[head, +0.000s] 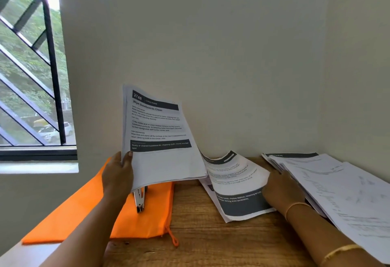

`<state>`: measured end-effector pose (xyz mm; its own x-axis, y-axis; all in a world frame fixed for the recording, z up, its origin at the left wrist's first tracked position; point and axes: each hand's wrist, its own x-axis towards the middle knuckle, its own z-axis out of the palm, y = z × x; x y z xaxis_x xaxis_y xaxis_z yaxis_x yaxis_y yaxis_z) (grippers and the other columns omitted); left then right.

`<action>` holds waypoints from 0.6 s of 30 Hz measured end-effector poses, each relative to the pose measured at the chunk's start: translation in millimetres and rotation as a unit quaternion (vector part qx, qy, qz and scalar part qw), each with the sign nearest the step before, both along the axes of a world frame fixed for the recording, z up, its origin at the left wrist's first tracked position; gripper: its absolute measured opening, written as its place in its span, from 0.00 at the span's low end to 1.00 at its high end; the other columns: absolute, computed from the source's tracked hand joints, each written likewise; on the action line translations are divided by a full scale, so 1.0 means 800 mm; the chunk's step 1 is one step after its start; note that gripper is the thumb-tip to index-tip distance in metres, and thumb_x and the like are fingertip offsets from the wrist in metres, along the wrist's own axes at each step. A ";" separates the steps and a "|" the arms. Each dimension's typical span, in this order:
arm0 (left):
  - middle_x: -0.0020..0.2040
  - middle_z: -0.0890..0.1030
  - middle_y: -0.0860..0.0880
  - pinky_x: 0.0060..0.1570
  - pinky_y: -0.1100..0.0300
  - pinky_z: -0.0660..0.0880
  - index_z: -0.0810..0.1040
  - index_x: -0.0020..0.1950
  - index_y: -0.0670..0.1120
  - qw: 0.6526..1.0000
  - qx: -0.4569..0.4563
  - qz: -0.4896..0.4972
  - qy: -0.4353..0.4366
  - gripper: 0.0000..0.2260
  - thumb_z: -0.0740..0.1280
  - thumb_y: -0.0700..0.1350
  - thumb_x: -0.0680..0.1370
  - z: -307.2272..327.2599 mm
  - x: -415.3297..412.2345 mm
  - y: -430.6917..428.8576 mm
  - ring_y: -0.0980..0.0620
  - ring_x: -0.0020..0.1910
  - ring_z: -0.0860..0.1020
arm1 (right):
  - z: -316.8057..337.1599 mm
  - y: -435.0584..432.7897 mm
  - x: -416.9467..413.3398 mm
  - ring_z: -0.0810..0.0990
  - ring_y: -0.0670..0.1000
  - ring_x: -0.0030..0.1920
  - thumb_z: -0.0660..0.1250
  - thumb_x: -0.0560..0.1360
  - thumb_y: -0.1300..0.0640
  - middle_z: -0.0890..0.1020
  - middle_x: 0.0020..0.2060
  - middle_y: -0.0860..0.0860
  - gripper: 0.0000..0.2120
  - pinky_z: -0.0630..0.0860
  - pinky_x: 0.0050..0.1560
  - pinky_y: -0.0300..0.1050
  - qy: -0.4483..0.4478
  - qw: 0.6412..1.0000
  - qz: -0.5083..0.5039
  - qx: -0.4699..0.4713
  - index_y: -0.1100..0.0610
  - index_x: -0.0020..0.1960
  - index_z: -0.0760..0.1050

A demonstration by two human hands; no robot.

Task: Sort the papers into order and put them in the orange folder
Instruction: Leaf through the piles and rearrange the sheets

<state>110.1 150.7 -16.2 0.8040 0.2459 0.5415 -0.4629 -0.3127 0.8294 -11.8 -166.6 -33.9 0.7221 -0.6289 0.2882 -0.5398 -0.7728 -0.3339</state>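
My left hand [118, 175] grips the lower left edge of a stack of printed papers [160, 140], raised upright above the table; its top sheet reads "2748 Wipe Baseboards Clean". Under that stack the orange folder [84, 211] lies flat at the table's left, its zipper pull [173, 238] hanging toward me. My right hand [281, 190] rests on the table, touching the right edge of a curled printed sheet [236, 184] that lies in the middle. To the right of this hand lies a spread pile of papers [337, 188], face down on top.
A metal stapler [139, 200] stands on the orange folder, just below the raised stack. The wooden table [211, 243] sits in a wall corner, with a barred window [31, 76] at the left. The right pile overhangs the table's right side.
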 end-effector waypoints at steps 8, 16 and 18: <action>0.54 0.78 0.44 0.49 0.52 0.72 0.75 0.64 0.42 0.995 -0.102 0.006 -0.001 0.15 0.58 0.48 0.82 0.005 0.000 0.003 0.46 0.51 0.74 | 0.008 0.009 0.008 0.72 0.55 0.63 0.57 0.79 0.48 0.73 0.64 0.55 0.20 0.71 0.61 0.50 -0.093 0.989 0.084 -0.082 0.56 0.68 0.67; 0.53 0.79 0.39 0.47 0.52 0.71 0.76 0.60 0.39 1.000 -0.014 -0.006 0.004 0.14 0.59 0.47 0.82 0.000 -0.011 -0.029 0.39 0.53 0.76 | 0.024 0.055 0.008 0.79 0.53 0.51 0.53 0.80 0.42 0.76 0.48 0.49 0.15 0.79 0.53 0.53 -0.225 0.870 0.253 0.359 0.50 0.58 0.70; 0.51 0.80 0.41 0.41 0.56 0.65 0.77 0.57 0.39 0.998 0.050 -0.025 -0.002 0.13 0.59 0.47 0.82 -0.005 -0.023 -0.051 0.41 0.50 0.76 | 0.026 0.061 0.007 0.77 0.52 0.51 0.52 0.80 0.41 0.73 0.51 0.49 0.15 0.79 0.42 0.45 -0.193 0.864 0.250 0.393 0.49 0.60 0.64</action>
<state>91.9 109.8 -20.3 0.8111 0.1508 0.5652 -0.4838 -0.3702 0.7930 -5.8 -117.5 -12.9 0.9056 -0.3775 0.1935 0.0635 -0.3304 -0.9417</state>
